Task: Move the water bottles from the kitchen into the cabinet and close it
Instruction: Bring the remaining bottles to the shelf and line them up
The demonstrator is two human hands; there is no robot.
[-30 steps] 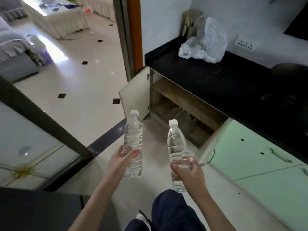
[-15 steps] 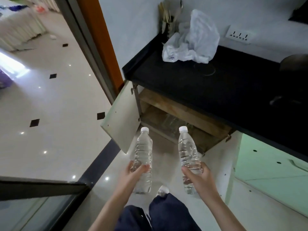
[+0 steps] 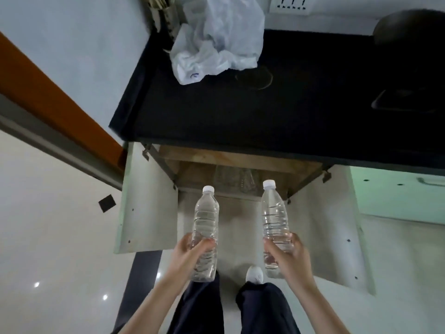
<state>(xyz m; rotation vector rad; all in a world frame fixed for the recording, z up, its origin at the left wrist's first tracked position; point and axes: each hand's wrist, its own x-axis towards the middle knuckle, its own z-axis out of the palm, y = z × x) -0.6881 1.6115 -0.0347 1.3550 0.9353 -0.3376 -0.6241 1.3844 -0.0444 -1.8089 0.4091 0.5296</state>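
Black counter (image 3: pixel 265 116) fills the top of the frame, with a crumpled plastic bag (image 3: pixel 216 44) lying on it. Beneath it we see the cabinet (image 3: pixel 240 162), both doors (image 3: pixel 147 201) swung wide. At lower centre our left hand (image 3: pixel 190 251) is curled round the left water bottle (image 3: pixel 206 220) and our right hand (image 3: pixel 291 254) round the right water bottle (image 3: pixel 274 213), each gripped low on its body, upright, caps up, in front of the opening

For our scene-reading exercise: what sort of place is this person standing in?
Probably a home kitchen: a black stone countertop over an open wooden cabinet, a white wall socket strip and a crumpled white plastic bag.
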